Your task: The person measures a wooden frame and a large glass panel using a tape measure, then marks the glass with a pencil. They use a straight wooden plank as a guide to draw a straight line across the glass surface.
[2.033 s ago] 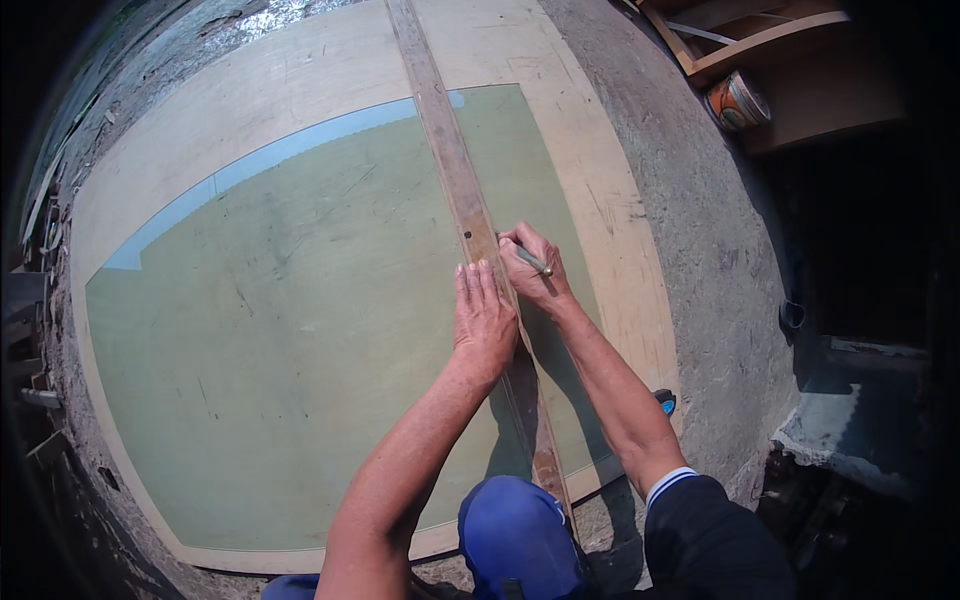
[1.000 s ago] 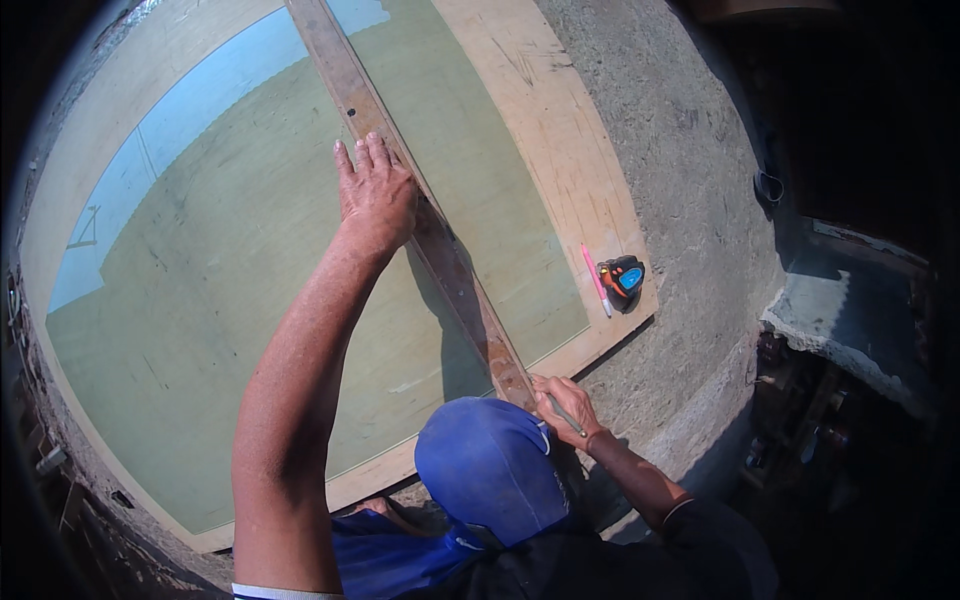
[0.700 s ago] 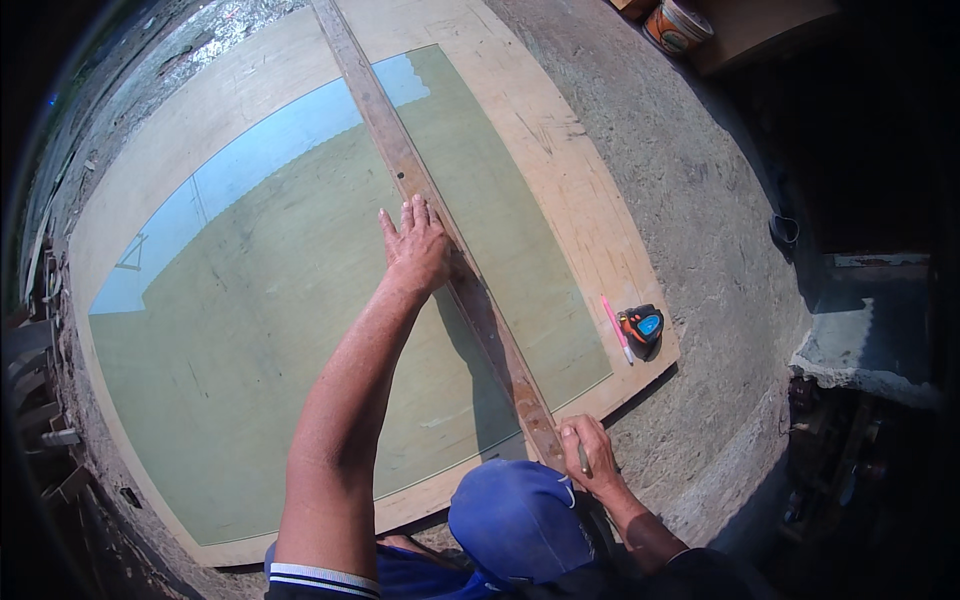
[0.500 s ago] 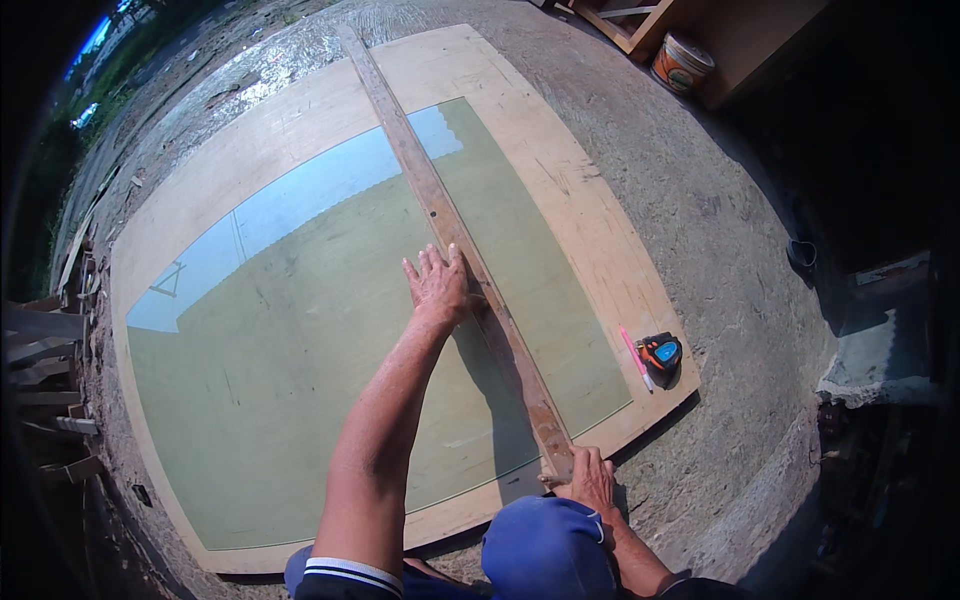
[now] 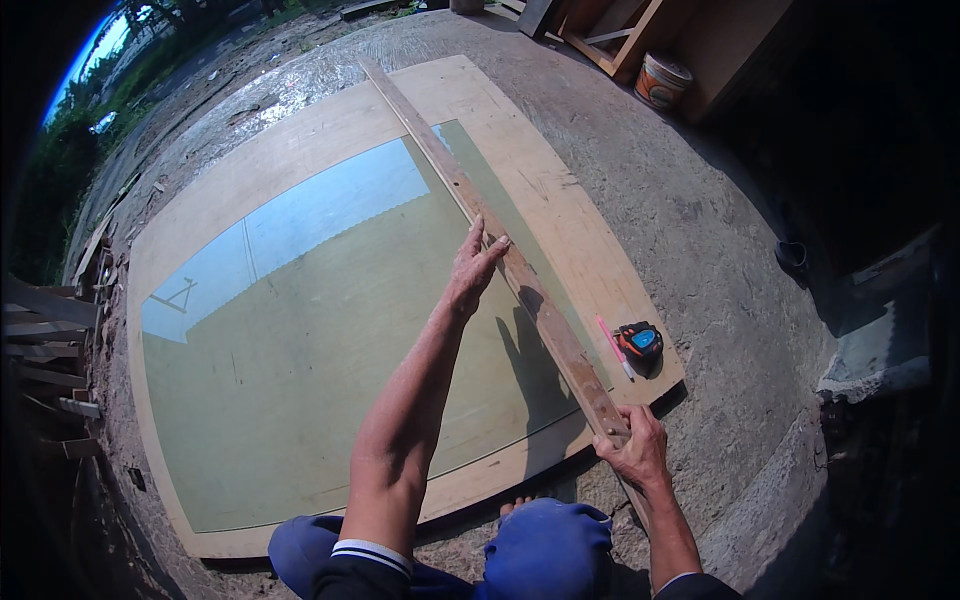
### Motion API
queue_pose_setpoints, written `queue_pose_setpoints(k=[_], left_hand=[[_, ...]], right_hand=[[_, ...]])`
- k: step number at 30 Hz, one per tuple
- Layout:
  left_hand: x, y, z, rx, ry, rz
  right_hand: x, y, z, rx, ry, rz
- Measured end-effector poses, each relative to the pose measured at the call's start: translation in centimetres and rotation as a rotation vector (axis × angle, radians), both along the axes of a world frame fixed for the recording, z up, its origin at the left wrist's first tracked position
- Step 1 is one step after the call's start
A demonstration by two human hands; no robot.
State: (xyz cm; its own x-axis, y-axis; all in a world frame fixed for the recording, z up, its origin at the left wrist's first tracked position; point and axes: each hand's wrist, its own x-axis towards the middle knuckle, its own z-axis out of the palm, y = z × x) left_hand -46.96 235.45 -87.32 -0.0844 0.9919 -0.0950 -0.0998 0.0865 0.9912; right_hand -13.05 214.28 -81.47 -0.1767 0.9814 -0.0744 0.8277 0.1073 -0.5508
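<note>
A long wooden batten (image 5: 535,295) runs slantwise across a sheet of glass (image 5: 340,350), which lies on a larger pale plywood board (image 5: 300,145). My left hand (image 5: 478,265) grips the batten near its middle, thumb and fingers at its left edge. Close to the near end, my right hand (image 5: 637,447) is closed around the batten. Shadows of my arm and hand fall on the glass beside it, and the batten's near part looks raised. Right of the batten, a pink and white pen (image 5: 615,348) and a black and orange tape measure (image 5: 640,343) rest on the plywood.
Rough concrete (image 5: 690,230) surrounds the board. A white and orange bucket (image 5: 662,80) stands by wooden furniture (image 5: 735,50) at the far right. Wood offcuts (image 5: 50,350) are piled at the left. My blue-clad knees (image 5: 548,550) are at the board's near edge.
The batten has shifted right over the glass, its near part apparently lifting. My left hand has gone from lying flat to gripping its edge; my right hand has moved up and right with it.
</note>
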Motion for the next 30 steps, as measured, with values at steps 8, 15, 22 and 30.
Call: queue_pose_setpoints(k=[8, 15, 22, 30], left_hand=[[8.7, -8.1, -0.6, -0.013, 0.186, -0.037], [10.5, -16.5, -4.6, -0.079, 0.232, 0.072], [11.3, -18.7, -5.3, -0.105, 0.315, 0.057], [10.7, -20.1, -5.7, -0.100, 0.453, 0.160]], right_hand=[[8.5, 6.2, 1.5, 0.155, -0.150, -0.071], [16.5, 13.5, -0.5, 0.260, -0.337, 0.044], [21.2, 18.6, -2.7, 0.024, -0.513, -0.025], [22.0, 21.6, -6.3, -0.207, -0.551, -0.124]])
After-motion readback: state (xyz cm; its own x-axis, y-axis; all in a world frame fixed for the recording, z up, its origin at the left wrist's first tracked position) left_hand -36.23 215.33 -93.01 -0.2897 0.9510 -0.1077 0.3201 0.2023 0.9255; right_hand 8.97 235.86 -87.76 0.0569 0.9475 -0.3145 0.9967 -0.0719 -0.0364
